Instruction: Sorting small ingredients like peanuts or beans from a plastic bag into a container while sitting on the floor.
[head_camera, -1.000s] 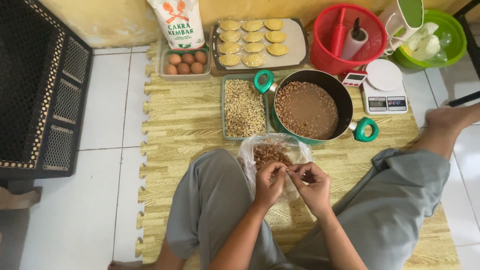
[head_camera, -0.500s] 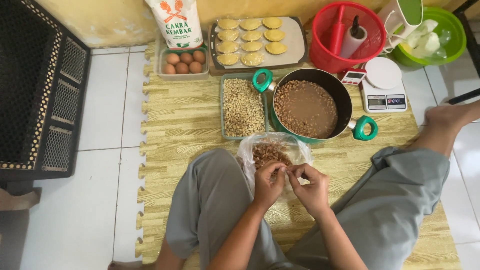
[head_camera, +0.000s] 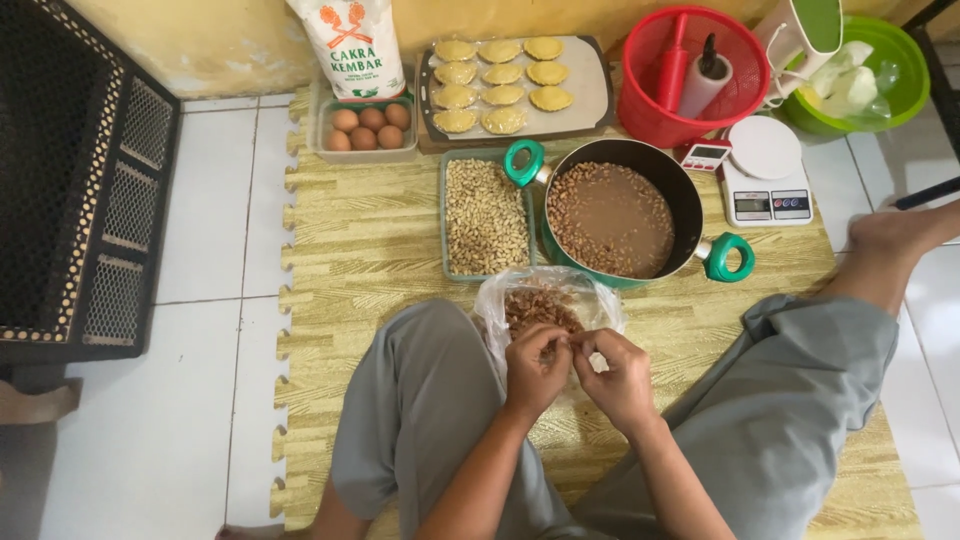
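My left hand (head_camera: 535, 370) and my right hand (head_camera: 618, 378) meet fingertip to fingertip over a clear plastic bag (head_camera: 500, 310) of brown peanut skins lying between my knees. Both pinch one small peanut, which the fingers hide. Just beyond the bag stands a dark pot (head_camera: 675, 190) with green handles, full of brown peanuts in brownish water. To its left is a rectangular tray (head_camera: 445, 220) of pale peeled peanuts.
I sit on a yellow foam mat (head_camera: 370, 250) on white tiles. Behind are a box of eggs (head_camera: 365, 152), a flour sack (head_camera: 350, 45), a board of filled pastries (head_camera: 595, 100), a red basket (head_camera: 650, 120), a kitchen scale (head_camera: 765, 180), a green bowl (head_camera: 895, 55). A black rack (head_camera: 70, 190) stands at left.
Both hands have stayed over the bag, with only small finger movements at the pinched peanut. Nothing else has moved.
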